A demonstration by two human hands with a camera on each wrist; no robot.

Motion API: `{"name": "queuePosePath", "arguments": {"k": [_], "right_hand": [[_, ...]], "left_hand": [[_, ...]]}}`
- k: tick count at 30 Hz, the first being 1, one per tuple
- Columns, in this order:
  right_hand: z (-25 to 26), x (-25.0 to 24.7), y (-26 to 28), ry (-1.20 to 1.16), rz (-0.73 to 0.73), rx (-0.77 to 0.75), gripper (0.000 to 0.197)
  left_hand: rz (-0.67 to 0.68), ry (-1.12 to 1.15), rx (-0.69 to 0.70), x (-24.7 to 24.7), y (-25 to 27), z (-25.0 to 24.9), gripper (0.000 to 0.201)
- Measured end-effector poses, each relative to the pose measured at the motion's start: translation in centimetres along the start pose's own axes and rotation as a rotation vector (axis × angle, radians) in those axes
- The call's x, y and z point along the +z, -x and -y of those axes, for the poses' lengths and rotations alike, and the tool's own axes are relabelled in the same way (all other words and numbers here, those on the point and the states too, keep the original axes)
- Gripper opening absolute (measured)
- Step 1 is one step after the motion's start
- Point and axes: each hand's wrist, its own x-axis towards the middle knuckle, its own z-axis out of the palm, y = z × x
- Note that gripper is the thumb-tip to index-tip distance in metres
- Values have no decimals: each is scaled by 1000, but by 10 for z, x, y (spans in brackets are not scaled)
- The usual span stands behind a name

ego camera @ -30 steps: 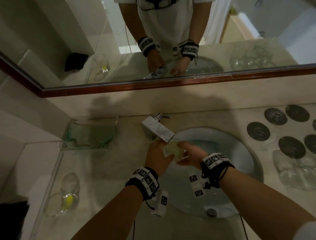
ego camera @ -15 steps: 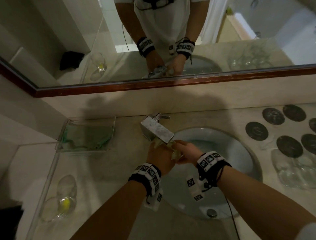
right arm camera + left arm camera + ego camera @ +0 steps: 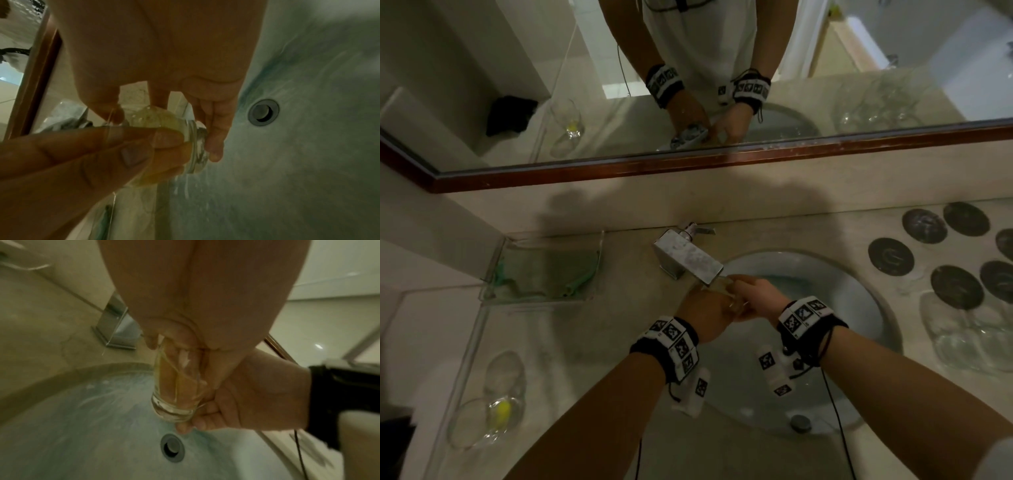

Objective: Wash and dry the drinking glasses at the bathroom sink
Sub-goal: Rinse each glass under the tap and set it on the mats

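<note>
we held a drinking glass (image 3: 174, 386) over the sink (image 3: 866, 308), just under the faucet (image 3: 690, 257) spout. our right hand (image 3: 756, 296) curled round its base from outside, fingertips at the thick bottom, while our left hand (image 3: 703, 313) had fingers pushed inside the mouth and thumb on the outer wall, pinching the glass between them. more glasses (image 3: 969, 339) stood on the counter to the right.

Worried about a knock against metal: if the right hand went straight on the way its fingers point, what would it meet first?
Probably the left hand, which holds the same glass; beyond it stands the faucet. Depth is unclear, so this is a guess.
</note>
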Motion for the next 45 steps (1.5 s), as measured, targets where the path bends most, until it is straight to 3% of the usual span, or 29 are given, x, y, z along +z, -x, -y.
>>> {"name": "queuePosePath", "arguments": {"k": [3,5,8,10,14,17,23,26,29,34,40,45], "right_hand": [[-3,0,2,28,-10,-9,38],[-4,2,3,20,-17,-12,41],[-5,5,4,0,0,-9,34],[-5,8,5,-19,11,-4,26],[-6,12,3,-58,8,17,32],[-5,13,4,-44,-2,23,31],[-9,17,8,-6,-30,16,43],[-6,18,8,2,-34,-4,43],[-3,18,10,-20,-34,2,36],[0,15,12,-20,-31,11,36],[0,16,14,73,-7,-27,43],[-2,19,13,-35,-21,17,42]], "left_hand": [[-16,-326,-30,0,6,-5,39],[-102,-378,-10,0,10,-10,42],[-88,-233,-40,0,10,-13,49],[-78,-148,-24,-1,7,-12,41],[71,7,-37,-6,10,-6,32],[97,77,-61,-10,16,-6,33],[29,-407,-82,-7,19,-9,39],[-45,-362,-100,-4,20,-12,46],[-73,-177,-50,-7,18,-12,43],[70,30,1,-13,18,-4,32],[29,-416,-41,-9,20,-5,37],[-81,-274,-25,-6,16,-8,42]]}}
